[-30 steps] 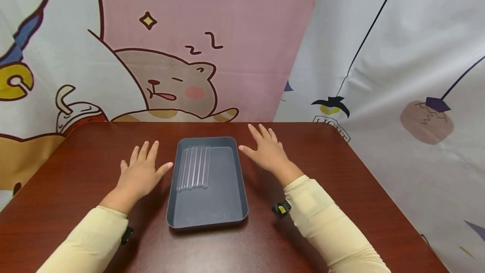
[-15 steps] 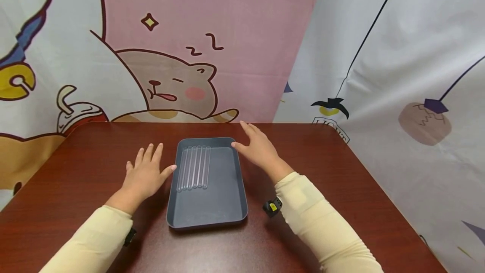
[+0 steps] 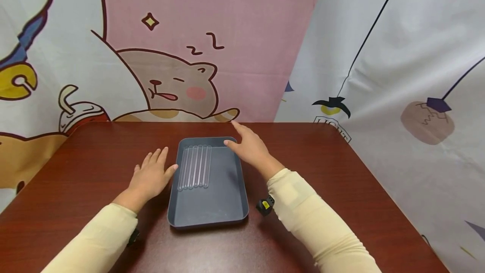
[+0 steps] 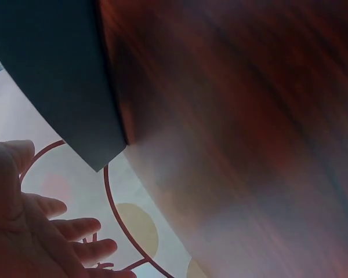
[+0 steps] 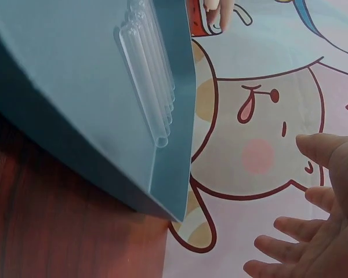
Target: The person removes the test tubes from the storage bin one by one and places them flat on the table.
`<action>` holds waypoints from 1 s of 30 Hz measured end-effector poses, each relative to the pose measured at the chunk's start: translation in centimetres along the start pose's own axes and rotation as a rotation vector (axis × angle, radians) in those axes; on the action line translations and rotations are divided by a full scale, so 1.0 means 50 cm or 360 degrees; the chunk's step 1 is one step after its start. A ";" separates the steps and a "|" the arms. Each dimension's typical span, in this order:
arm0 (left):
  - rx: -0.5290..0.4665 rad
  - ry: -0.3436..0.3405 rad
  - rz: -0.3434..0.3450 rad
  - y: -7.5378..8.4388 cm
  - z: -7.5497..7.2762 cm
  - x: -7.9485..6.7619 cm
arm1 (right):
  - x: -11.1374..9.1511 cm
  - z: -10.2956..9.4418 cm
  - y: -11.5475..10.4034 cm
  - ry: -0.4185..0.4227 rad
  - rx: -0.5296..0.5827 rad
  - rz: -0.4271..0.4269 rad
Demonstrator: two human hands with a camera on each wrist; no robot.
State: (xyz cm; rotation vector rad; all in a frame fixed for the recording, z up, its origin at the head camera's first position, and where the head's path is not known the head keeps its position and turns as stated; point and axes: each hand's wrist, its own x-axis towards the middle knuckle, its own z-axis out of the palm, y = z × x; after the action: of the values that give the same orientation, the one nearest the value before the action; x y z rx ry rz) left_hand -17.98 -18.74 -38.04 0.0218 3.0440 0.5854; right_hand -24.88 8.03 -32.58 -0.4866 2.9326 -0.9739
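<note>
A grey-blue rectangular tray point(image 3: 212, 207) lies on the table in the head view. Several clear test tubes point(image 3: 195, 167) lie side by side along its left half; in the right wrist view the tubes point(image 5: 146, 87) show one open end near the tray wall point(image 5: 173, 174). Left of the tray, my left hand point(image 3: 149, 178) hovers with fingers extended, its thumb near the left rim. My right hand point(image 3: 251, 148) is at the far right corner, fingers straight, thumb over the rim. Neither hand holds anything. In the left wrist view the tray's outer wall point(image 4: 58, 75) stands beside my spread fingers.
The dark red-brown wooden table point(image 3: 322, 180) extends around the tray. Behind it hangs a cartoon-printed cloth point(image 3: 250, 45), which continues down the right side. Dark wrist straps point(image 3: 265, 205) sit under the pale sleeves point(image 3: 307, 218).
Both hands have moved inward toward the tray. The right hand has shifted left until its thumb is over the rim; the left has come slightly right. Tray and tubes stay put.
</note>
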 end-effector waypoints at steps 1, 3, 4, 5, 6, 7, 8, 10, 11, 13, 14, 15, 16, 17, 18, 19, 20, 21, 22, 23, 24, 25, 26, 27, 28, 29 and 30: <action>0.0008 0.0004 -0.0001 0.001 0.002 0.001 | 0.001 0.003 -0.003 0.0002 0.0016 0.0003; 0.0018 0.0012 -0.0003 0.004 0.004 0.003 | 0.004 0.008 -0.008 0.0008 0.0041 0.0007; 0.0021 0.0016 -0.0003 0.006 0.005 0.003 | 0.005 0.010 -0.010 0.0009 0.0055 0.0012; 0.0022 0.0019 -0.0002 0.007 0.006 0.003 | 0.005 0.012 -0.013 0.0009 0.0069 0.0018; 0.0020 0.0018 -0.0004 0.008 0.007 0.004 | 0.007 0.015 -0.014 0.0009 0.0078 0.0027; 0.0021 0.0014 -0.0004 0.010 0.008 0.005 | 0.008 0.017 -0.016 0.0007 0.0094 0.0036; 0.0023 0.0010 -0.0006 0.010 0.009 0.005 | 0.009 0.019 -0.018 0.0001 0.0112 0.0046; 0.0027 0.0001 -0.0010 0.011 0.011 0.006 | 0.011 0.023 -0.022 -0.0013 0.0153 0.0063; 0.0030 -0.0002 -0.0011 0.011 0.013 0.007 | 0.012 0.025 -0.023 -0.0017 0.0173 0.0073; 0.0038 -0.0011 -0.0011 0.011 0.015 0.008 | 0.015 0.030 -0.025 -0.0024 0.0216 0.0093; 0.0043 -0.0012 -0.0010 0.011 0.016 0.008 | 0.016 0.032 -0.027 -0.0028 0.0240 0.0100; 0.0044 -0.0015 -0.0010 0.011 0.016 0.009 | 0.017 0.035 -0.028 -0.0028 0.0260 0.0104; 0.0048 -0.0017 -0.0007 0.011 0.016 0.008 | 0.019 0.037 -0.028 -0.0027 0.0275 0.0108; 0.0050 -0.0019 -0.0007 0.011 0.016 0.008 | 0.020 0.039 -0.029 -0.0027 0.0287 0.0114; 0.0050 -0.0021 -0.0007 0.011 0.016 0.008 | 0.022 0.041 -0.029 -0.0027 0.0295 0.0118; 0.0051 -0.0022 -0.0007 0.012 0.016 0.008 | 0.023 0.042 -0.029 -0.0028 0.0304 0.0122; 0.0051 -0.0022 -0.0006 0.011 0.017 0.009 | 0.025 0.043 -0.030 -0.0027 0.0310 0.0124; 0.0051 -0.0022 -0.0003 0.011 0.017 0.009 | 0.026 0.045 -0.029 -0.0026 0.0314 0.0131; 0.0052 -0.0022 0.0000 0.011 0.018 0.010 | 0.028 0.046 -0.029 -0.0025 0.0317 0.0138; 0.0053 -0.0022 0.0002 0.011 0.019 0.010 | 0.029 0.047 -0.029 -0.0023 0.0322 0.0145; 0.0055 -0.0020 0.0006 0.011 0.019 0.011 | 0.031 0.048 -0.028 -0.0022 0.0324 0.0156; 0.0058 -0.0019 0.0010 0.011 0.020 0.012 | 0.032 0.048 -0.028 -0.0020 0.0329 0.0165; 0.0064 -0.0016 0.0014 0.011 0.022 0.013 | 0.033 0.049 -0.028 -0.0015 0.0334 0.0173; 0.0067 -0.0013 0.0018 0.010 0.023 0.014 | 0.035 0.050 -0.028 -0.0010 0.0338 0.0184; 0.0069 -0.0010 0.0019 0.010 0.024 0.014 | 0.036 0.050 -0.028 -0.0004 0.0346 0.0190; 0.0070 -0.0008 0.0019 0.010 0.025 0.015 | 0.038 0.051 -0.028 0.0001 0.0357 0.0196; 0.0070 -0.0005 0.0020 0.010 0.025 0.016 | 0.040 0.052 -0.028 0.0006 0.0368 0.0201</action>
State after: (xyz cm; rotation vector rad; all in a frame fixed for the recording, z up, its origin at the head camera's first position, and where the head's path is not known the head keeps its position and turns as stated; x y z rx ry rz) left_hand -18.71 -17.78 -39.06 0.0433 3.0554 0.5182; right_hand -26.08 4.88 -33.71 -0.2865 2.7634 -1.2748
